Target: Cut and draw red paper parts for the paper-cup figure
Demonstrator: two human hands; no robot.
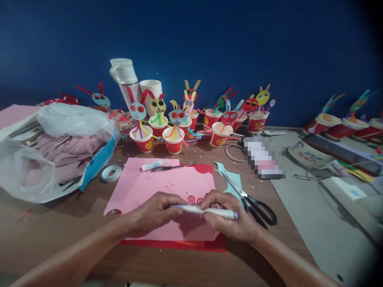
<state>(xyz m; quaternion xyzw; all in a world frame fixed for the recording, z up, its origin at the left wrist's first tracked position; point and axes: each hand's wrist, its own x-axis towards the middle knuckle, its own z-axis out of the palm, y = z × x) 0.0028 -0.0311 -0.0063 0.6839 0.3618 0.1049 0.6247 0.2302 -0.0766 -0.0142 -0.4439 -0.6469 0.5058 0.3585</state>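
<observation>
Both hands hold a white marker pen point(209, 211) lying crosswise over a pink paper sheet point(167, 187). My left hand point(152, 213) pinches the pen's left end, fingers closed on it. My right hand point(230, 217) wraps round the pen's right part, near its blue tip. Two small red drawn circles point(195, 200) show on the pink sheet just behind the pen. A red sheet point(179, 244) lies under the pink one.
Black-handled scissors point(251, 201) lie right of my hands on a light blue cutout. A glue stick point(154, 165) and pen point(170, 168) lie on the pink sheet's far edge. Red cups with paper puppets point(176, 131) line the back. A plastic bag point(54, 147) and tape roll point(110, 173) sit left.
</observation>
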